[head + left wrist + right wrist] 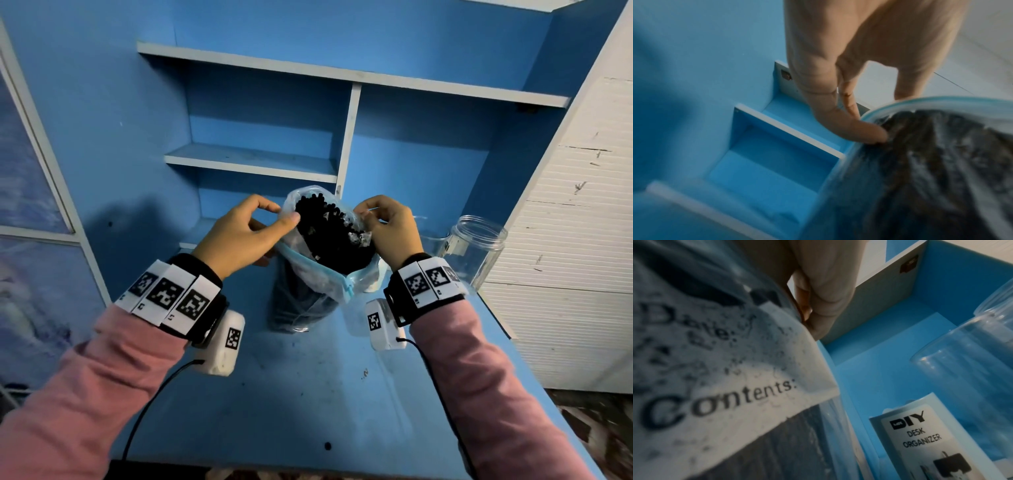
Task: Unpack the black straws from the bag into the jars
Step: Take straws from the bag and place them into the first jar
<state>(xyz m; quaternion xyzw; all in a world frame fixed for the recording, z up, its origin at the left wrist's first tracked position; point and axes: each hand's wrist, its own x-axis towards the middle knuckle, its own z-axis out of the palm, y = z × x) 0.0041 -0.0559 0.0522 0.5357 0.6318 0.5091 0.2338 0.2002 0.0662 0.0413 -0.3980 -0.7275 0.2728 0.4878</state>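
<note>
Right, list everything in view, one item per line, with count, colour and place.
clear plastic zip bag: one, clear with blue zip strip, upright at desk centre, mouth open
black straws: one bundle, black, inside the bag
clear plastic jars: at least two, clear, right of the bag
white labelled item: one, reads DIY DESK ORGANIZER, by the jars
blue desk: one, blue, with shelves behind
hands: left and right, pinching opposite sides of the bag's mouth

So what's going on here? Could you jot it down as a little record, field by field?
left hand: pinches the bag's left rim
right hand: pinches the bag's right rim
bag: clear zip bag, mouth open, standing on the blue desk
black straws: bundled inside the bag, tips poking out
jar: clear, empty, right of the bag
</note>
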